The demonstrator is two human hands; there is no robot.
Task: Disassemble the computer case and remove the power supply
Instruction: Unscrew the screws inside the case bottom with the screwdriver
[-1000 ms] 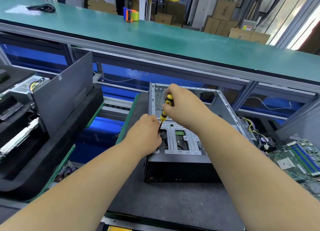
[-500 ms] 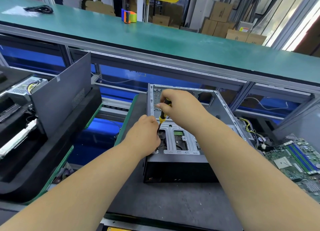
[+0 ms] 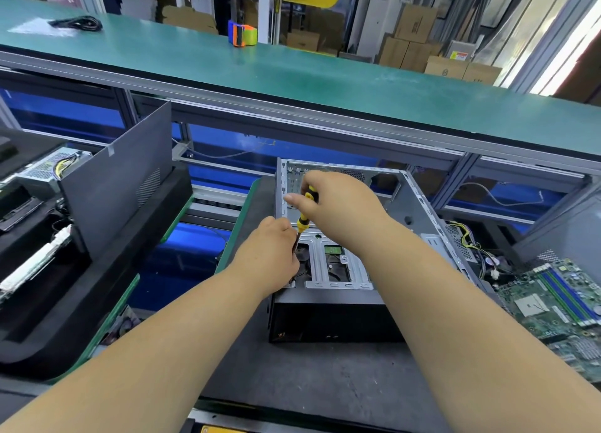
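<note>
Barely shifted, right hand (image 3: pixel 338 209) grips screwdriver (image 3: pixel 304 219) over case (image 3: pixel 413 211); left hand (image 3: pixel 270 253) pinches its shaft.

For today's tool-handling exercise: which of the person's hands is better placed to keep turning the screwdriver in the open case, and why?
Right. The right hand already grips the yellow-and-black screwdriver by its handle, above the computer case. The left hand sits low at the shaft, steadying it.

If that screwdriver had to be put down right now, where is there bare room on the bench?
The grey mat in front of the computer case, between the two forearms, is bare. The long green shelf behind is mostly free too. It is crowded to the right, where a circuit board and cables lie, and to the left with stacked parts.
</note>
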